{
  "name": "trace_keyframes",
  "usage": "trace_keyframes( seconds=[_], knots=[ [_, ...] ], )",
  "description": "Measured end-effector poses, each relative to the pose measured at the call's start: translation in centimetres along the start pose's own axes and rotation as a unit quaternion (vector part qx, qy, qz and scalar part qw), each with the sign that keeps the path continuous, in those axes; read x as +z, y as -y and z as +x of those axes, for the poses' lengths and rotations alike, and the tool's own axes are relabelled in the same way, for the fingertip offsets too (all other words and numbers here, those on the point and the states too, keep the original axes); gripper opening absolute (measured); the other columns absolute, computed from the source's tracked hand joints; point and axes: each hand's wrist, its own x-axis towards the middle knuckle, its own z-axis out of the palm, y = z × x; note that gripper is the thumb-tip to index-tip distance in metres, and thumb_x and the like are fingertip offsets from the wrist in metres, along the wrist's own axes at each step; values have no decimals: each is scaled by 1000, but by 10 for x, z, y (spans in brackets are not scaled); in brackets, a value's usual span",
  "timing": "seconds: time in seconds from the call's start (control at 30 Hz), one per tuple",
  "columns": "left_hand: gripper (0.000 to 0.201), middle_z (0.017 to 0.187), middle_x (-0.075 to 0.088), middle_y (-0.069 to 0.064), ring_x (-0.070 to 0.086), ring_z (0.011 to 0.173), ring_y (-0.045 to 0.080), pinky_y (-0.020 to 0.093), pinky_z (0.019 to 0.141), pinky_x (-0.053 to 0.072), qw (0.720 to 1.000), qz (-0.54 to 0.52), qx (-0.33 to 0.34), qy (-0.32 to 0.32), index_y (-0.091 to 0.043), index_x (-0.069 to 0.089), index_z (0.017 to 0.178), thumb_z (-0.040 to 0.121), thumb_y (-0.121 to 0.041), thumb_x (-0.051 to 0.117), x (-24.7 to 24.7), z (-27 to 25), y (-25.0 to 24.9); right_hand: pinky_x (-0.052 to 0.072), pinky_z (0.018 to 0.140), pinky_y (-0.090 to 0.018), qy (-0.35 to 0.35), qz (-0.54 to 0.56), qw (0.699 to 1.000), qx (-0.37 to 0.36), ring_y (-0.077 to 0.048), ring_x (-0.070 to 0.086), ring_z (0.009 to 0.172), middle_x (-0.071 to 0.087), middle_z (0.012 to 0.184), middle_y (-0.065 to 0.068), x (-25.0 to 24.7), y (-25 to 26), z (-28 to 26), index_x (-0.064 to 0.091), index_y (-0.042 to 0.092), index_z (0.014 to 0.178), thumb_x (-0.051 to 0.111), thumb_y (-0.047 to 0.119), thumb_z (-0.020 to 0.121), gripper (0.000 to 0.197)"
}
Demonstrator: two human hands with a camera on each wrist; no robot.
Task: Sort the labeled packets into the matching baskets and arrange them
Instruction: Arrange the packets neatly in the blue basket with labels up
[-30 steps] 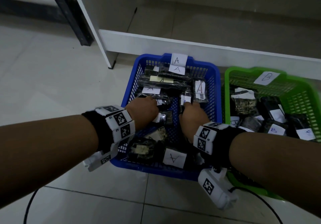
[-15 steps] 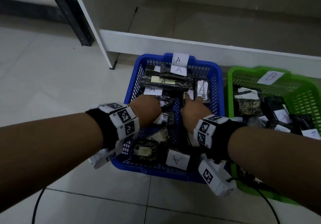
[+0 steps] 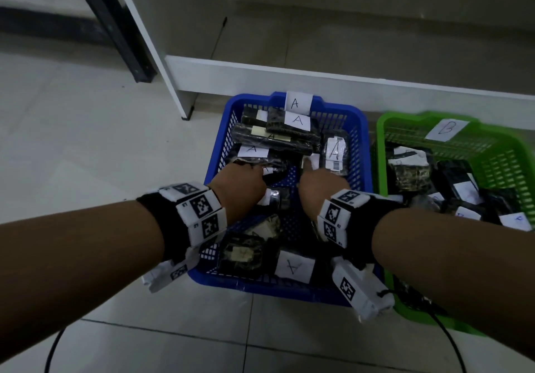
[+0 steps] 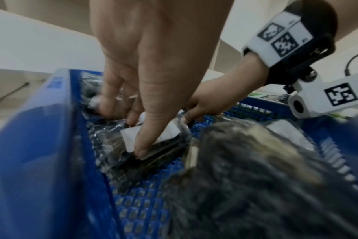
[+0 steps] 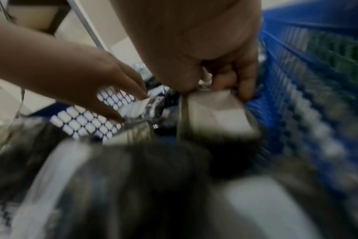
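A blue basket (image 3: 221, 152) tagged A (image 3: 298, 103) holds several dark packets with white A labels. Both hands are inside it. My left hand (image 3: 243, 178) reaches down at the basket's left side and pinches a dark packet (image 4: 114, 145), thumb (image 4: 147, 140) on its white label and fingers behind it. My right hand (image 3: 320, 183) is just to the right and pinches another white-labelled packet (image 5: 219, 119) near the right wall. A green basket (image 3: 509, 167) tagged B (image 3: 445, 130) stands to the right with its own labelled packets.
Both baskets sit on pale floor tiles against a white shelf base (image 3: 289, 78). A black post (image 3: 115, 39) stands at the back left. Cables (image 3: 50, 352) run along the floor near me. More A packets (image 3: 240, 254) lie at the basket's near end.
Both hands stay in the blue basket. The right hand has shifted its packet slightly toward the far end. The left hand has hardly moved.
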Motion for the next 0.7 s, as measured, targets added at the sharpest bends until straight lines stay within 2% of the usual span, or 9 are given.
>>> trace_keyframes(
  seconds=[0.03,0.07,0.13,0.17,0.27,0.37,0.43,0.57,0.7],
  knots=[
    [36,125,51,12,56,107,29,33,69,39,1000,5,-9,2,-8,50,129,94,-13,47,-1,-3,-1,35,55,-31,-15,-2,1000,8,-31,61,88,59,116,-19,1,-2,-2,27,7,142,43,15,95,51],
    [33,124,51,12,57,106,30,34,71,41,1000,7,-13,7,-6,51,126,94,-12,47,-2,-5,-1,37,60,-33,-50,-17,999,13,-32,61,93,59,115,-18,6,-1,-5,18,8,147,41,16,97,55],
    [30,124,51,13,58,105,30,35,72,42,1000,-12,-14,16,-6,52,123,94,-10,47,-3,-8,-2,38,62,-33,-80,-47,996,11,-30,62,91,61,109,-15,13,-2,-7,6,8,149,40,18,98,62],
    [32,124,51,12,58,104,29,34,71,41,999,-37,-21,14,-6,49,125,94,-13,48,-3,-9,-1,39,61,-33,-70,-33,997,8,-29,62,89,62,108,-14,13,-4,-8,4,8,149,42,18,97,65],
    [37,123,50,10,60,100,28,36,67,45,993,-107,-53,-17,-10,42,127,94,-24,49,-4,-9,2,45,63,-34,-55,9,998,20,-29,63,87,63,107,-13,8,-12,-3,10,9,148,47,22,95,65],
    [38,124,49,10,60,98,29,36,66,45,992,-106,-64,-29,-9,41,130,96,-26,43,-1,-7,2,48,66,-33,-43,87,995,22,-28,62,89,62,110,-13,10,-11,2,17,10,145,46,29,97,60],
    [42,127,47,10,60,100,29,37,68,46,992,-104,-68,-28,-8,38,133,97,-29,41,2,-6,1,46,67,-31,-18,154,988,23,-29,61,92,60,113,-13,9,-12,6,16,12,145,49,33,95,64],
    [55,136,37,11,58,104,29,38,71,48,988,-134,-76,-8,-9,27,142,96,-35,44,8,-5,0,46,75,-32,0,176,984,39,-31,58,104,55,124,-18,4,-11,10,11,14,149,51,26,94,69],
    [66,147,21,16,58,105,30,37,75,48,986,-154,-52,34,-10,19,147,96,-42,44,6,-4,2,40,69,-30,-11,186,980,74,-33,55,107,52,127,-21,4,3,8,14,15,150,45,37,95,67]
  ],
)
